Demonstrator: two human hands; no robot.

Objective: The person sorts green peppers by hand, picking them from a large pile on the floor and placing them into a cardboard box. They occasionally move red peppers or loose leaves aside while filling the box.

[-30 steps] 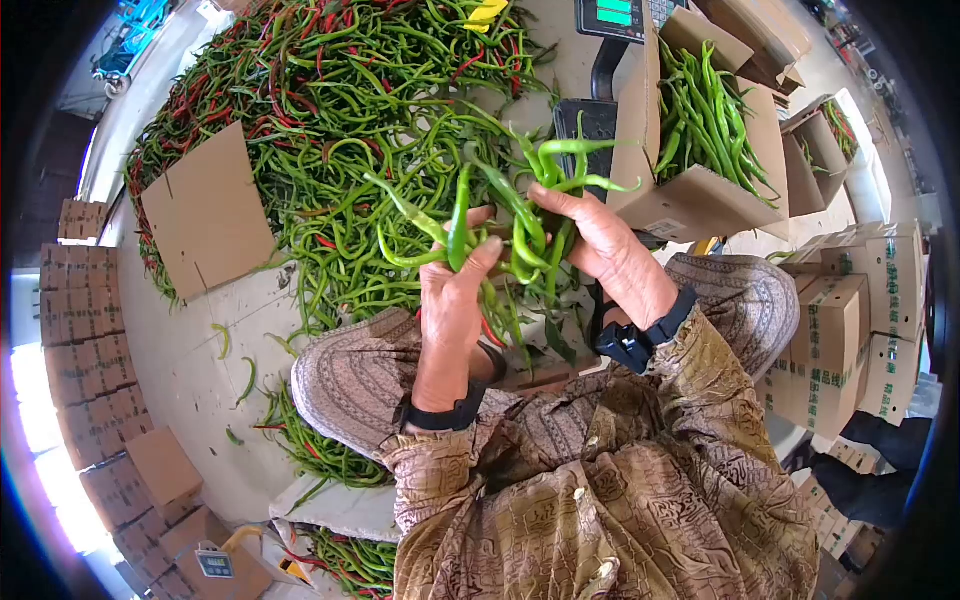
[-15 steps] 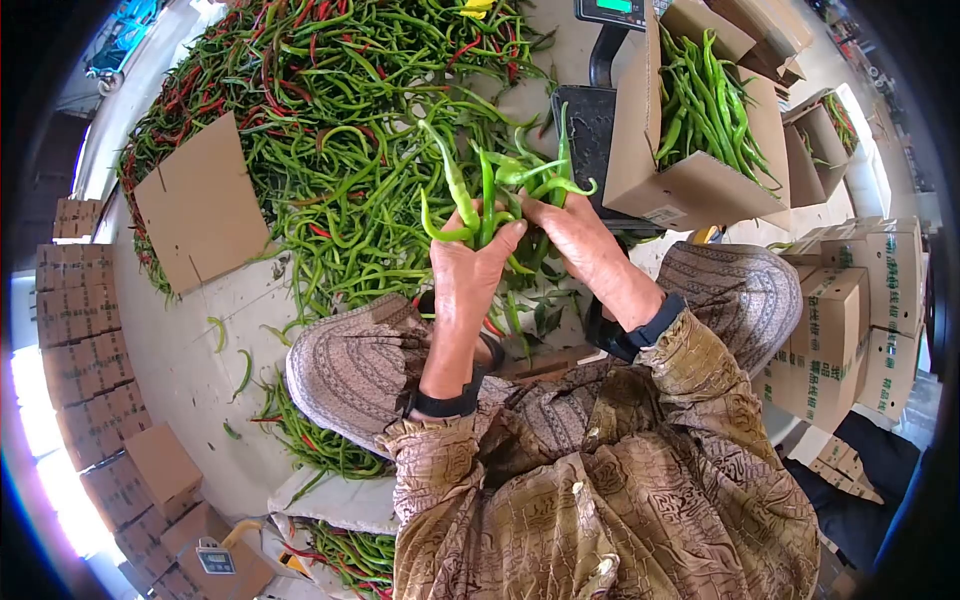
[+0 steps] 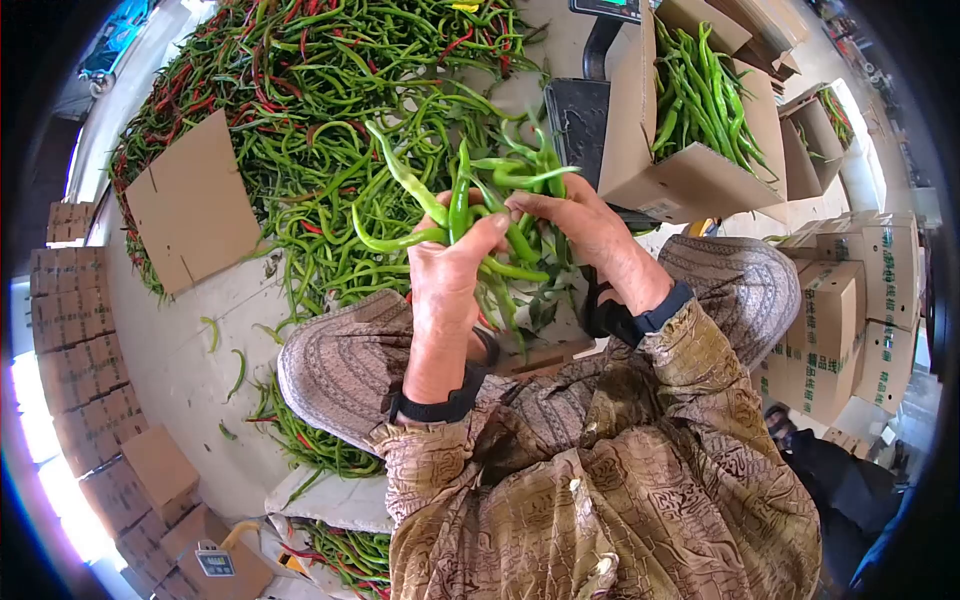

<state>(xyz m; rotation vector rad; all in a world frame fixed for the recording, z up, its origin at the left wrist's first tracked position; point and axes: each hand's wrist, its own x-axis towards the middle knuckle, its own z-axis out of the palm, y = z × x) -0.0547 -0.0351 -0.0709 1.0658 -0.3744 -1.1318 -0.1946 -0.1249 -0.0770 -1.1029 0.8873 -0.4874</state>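
Several green peppers (image 3: pixel 459 192) stick out of my left hand (image 3: pixel 446 268), whose fingers are closed round them. Beside it, my right hand (image 3: pixel 590 232) is closed on more green peppers (image 3: pixel 535 178), its thumb and fingers near those in the left. The hands are close together above my lap, over the near edge of a large heap of green and red peppers (image 3: pixel 340 150). Some peppers hang down below the hands.
An open carton (image 3: pixel 690 185) of green peppers rests on a black scale (image 3: pixel 578 125) at the right. A flat cardboard piece (image 3: pixel 192 200) lies on the heap's left side. Stacked cartons (image 3: pixel 75 290) line the left; more cartons (image 3: pixel 835 310) stand right. Part of a person (image 3: pixel 840 485) shows lower right.
My left hand has moved slightly left and down with its peppers, which now fan further left. My right hand has shifted a little, its fingers still on peppers. The view has shifted slightly.
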